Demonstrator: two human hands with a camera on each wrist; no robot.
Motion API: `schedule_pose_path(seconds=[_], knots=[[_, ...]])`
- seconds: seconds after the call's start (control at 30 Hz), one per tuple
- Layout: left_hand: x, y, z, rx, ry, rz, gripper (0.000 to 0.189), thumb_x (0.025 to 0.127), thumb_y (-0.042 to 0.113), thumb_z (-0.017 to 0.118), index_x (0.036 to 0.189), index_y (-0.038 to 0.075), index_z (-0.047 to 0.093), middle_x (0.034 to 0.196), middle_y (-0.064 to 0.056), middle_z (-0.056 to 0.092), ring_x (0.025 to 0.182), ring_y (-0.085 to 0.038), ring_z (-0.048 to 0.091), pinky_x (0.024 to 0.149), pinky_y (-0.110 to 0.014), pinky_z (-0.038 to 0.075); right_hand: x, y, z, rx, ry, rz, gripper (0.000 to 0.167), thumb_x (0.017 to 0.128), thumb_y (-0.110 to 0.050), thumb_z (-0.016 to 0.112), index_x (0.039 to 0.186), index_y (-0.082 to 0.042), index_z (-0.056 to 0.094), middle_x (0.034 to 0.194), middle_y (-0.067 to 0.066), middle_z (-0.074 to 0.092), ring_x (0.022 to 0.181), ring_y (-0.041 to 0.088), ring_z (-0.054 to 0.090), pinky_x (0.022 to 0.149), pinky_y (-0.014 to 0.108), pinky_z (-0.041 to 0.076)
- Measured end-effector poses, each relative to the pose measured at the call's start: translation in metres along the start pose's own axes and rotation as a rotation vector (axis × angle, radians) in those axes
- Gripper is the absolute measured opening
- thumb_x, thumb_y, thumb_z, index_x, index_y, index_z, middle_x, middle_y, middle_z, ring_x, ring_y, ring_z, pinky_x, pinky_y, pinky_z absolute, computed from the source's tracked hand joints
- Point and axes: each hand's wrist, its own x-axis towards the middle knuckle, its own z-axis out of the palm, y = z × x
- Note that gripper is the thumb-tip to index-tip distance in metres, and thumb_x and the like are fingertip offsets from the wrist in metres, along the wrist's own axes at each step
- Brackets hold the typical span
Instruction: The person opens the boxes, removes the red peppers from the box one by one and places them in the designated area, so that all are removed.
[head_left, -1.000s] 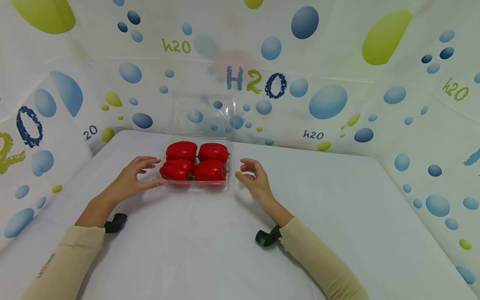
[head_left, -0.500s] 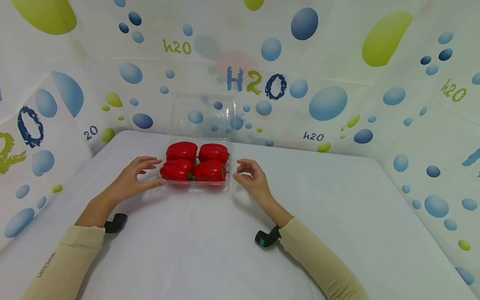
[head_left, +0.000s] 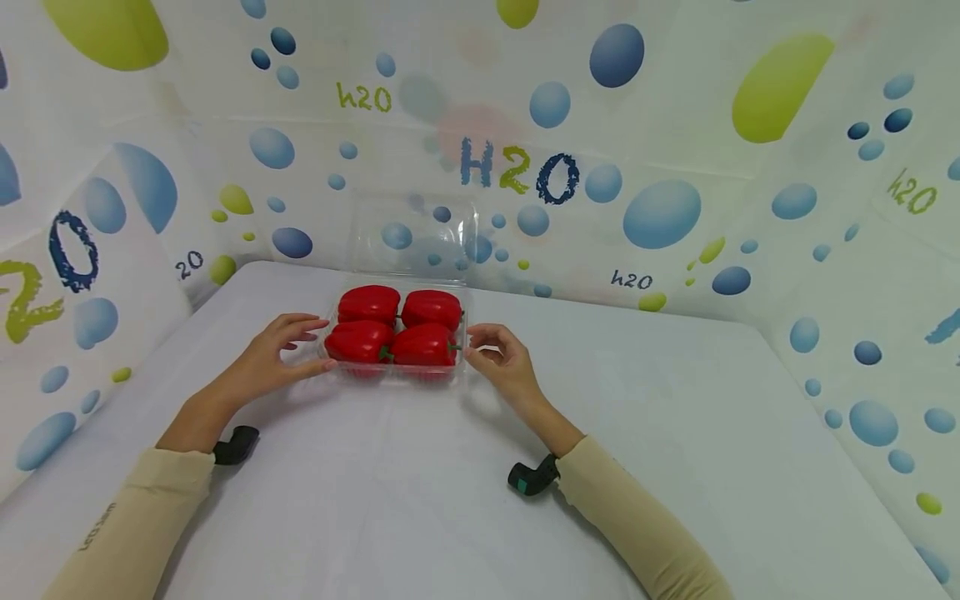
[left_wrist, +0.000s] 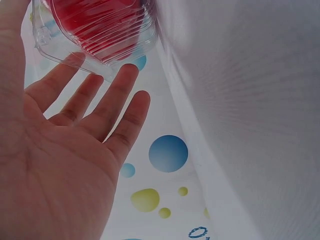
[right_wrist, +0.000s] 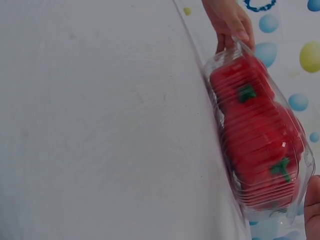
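A clear plastic container [head_left: 392,371] with its lid raised stands near the far edge of the table. Several red bell peppers [head_left: 423,344] with green stems lie in it in two rows. My left hand [head_left: 262,358] is at the container's left side, thumb and fingers spread apart, the thumb by the front corner. In the left wrist view, the fingertips reach the container's ridged wall [left_wrist: 107,50]. On the right side, my right hand [head_left: 510,367] has its fingers bent, fingertips at the container's edge. Whether they press on it, I cannot tell.
The transparent lid [head_left: 412,221] leans up against the patterned backdrop [head_left: 570,250] behind the container. A white cloth [head_left: 637,442] covers the table. Black cameras [head_left: 534,478] sit at both wrists.
My right hand has moved left, closing the small gap to the container's right edge. My left hand stays by the container. The view has shifted slightly.
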Motion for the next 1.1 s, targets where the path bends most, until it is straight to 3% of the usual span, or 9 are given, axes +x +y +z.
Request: schedule_pose_path(seconds=[0.3,0.5,0.8,1.1], knots=[[-0.001,0.003,0.0,0.0,-0.005,-0.001,0.067,0.085,0.024,0.076,0.14,0.0,0.046,0.141,-0.023,0.038,0.12,-0.042,0.051,0.097,-0.061,0.044,0.003,0.004,0.003,-0.035,-0.029,-0.063,0.032,0.09,-0.003,0.066,0.12,0.006,0.056,0.117,0.029,0.055,0.103,0.03,0.053,0.087,0.021,0.048],[-0.001,0.004,-0.001,-0.006,-0.011,0.002,0.067,0.085,0.023,0.076,0.141,0.001,0.046,0.141,-0.023,0.037,0.12,-0.042,0.051,0.097,-0.061,0.044,0.006,0.003,0.005,-0.068,-0.04,-0.067,0.032,0.09,-0.003,0.065,0.12,0.004,0.056,0.117,0.028,0.056,0.102,0.028,0.054,0.082,0.018,0.048],[-0.002,0.005,-0.002,-0.013,-0.008,0.004,0.066,0.085,0.022,0.076,0.14,0.0,0.046,0.141,-0.024,0.037,0.119,-0.042,0.052,0.097,-0.061,0.044,0.01,0.002,0.007,-0.113,-0.051,-0.074,0.033,0.09,-0.004,0.066,0.12,0.004,0.056,0.116,0.026,0.057,0.103,0.035,0.055,0.077,0.018,0.046],[-0.002,0.005,-0.002,-0.012,-0.005,0.003,0.066,0.085,0.022,0.076,0.14,0.0,0.046,0.141,-0.024,0.038,0.121,-0.042,0.048,0.097,-0.061,0.043,0.015,-0.001,0.009,-0.205,-0.089,-0.059,0.035,0.089,-0.009,0.067,0.121,0.0,0.058,0.12,0.02,0.058,0.104,0.034,0.056,0.077,0.02,0.046]])
